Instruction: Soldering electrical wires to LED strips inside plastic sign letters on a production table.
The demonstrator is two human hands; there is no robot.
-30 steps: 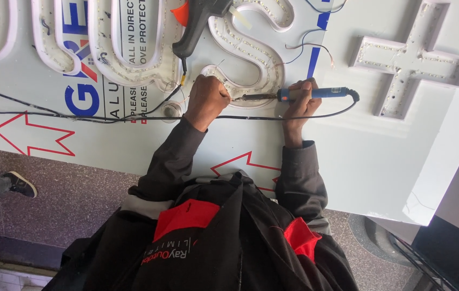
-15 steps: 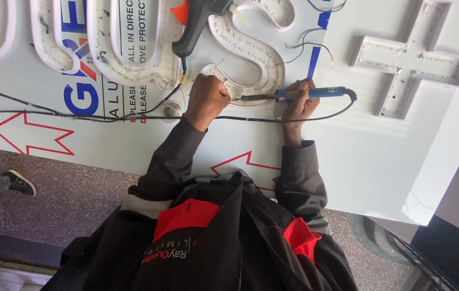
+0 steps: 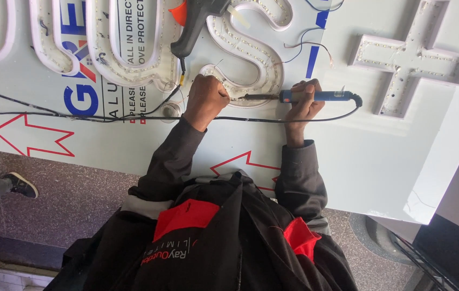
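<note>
My right hand grips a soldering iron with a blue handle. Its metal tip points left at the lower end of a white S-shaped sign letter lined with LED strips. My left hand is closed there, right beside the tip, pinching a thin wire against the letter's end. Both hands rest on a large white sign panel. The iron's black cord runs under my hands.
A black glue gun with an orange nozzle lies above my left hand. A plus-shaped LED letter sits at the right, more LED letters at the left. Black cables cross the panel. Another person's shoe is on the floor at left.
</note>
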